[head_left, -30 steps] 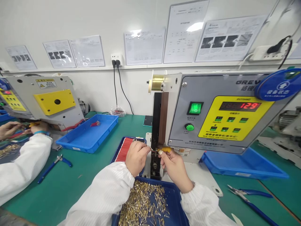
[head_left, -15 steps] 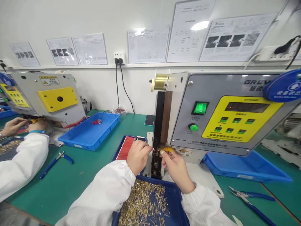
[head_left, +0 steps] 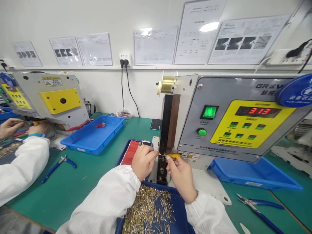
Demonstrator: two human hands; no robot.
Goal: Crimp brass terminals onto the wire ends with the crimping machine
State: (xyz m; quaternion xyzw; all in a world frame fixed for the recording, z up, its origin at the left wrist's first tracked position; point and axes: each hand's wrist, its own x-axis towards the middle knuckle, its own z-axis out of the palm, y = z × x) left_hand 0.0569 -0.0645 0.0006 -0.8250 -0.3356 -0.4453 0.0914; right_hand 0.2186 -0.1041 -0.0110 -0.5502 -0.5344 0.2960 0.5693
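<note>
"What did the hands have hold of?"

"The left hand [head_left: 143, 162] was nearly closed, pinching a thin wire [head_left: 161, 154] against the dark front of the terminal crimping machine [head_left: 234, 123]. The right hand [head_left: 180, 178] sat just beside it, thumb and forefinger closed on a yellow piece [head_left: 173, 156]."

"Could you see the wire's end?"

"Barely. It was fine and crowded by the fingertips, so it seemed to touch the yellow piece, but I couldn't be sure."

"And the arms?"

"Both white sleeves [head_left: 102, 198] angled inward, wrists raised above the tray below."

"How many trays?"

"Four blue trays near the hands. The one below them [head_left: 165, 191] held brass pins [head_left: 148, 211], cut off by the frame's bottom edge. Past the left hand, one [head_left: 122, 156] held red wires [head_left: 129, 152], and farther left another [head_left: 92, 146] held a small red bunch [head_left: 100, 125]. The fourth [head_left: 255, 175] lay right of the right hand."

"Tools?"

"Two blue-handled pliers, one [head_left: 58, 168] left of the hands, one [head_left: 258, 208] right. A co-worker's two hands [head_left: 9, 127] worked at the far left."
</note>
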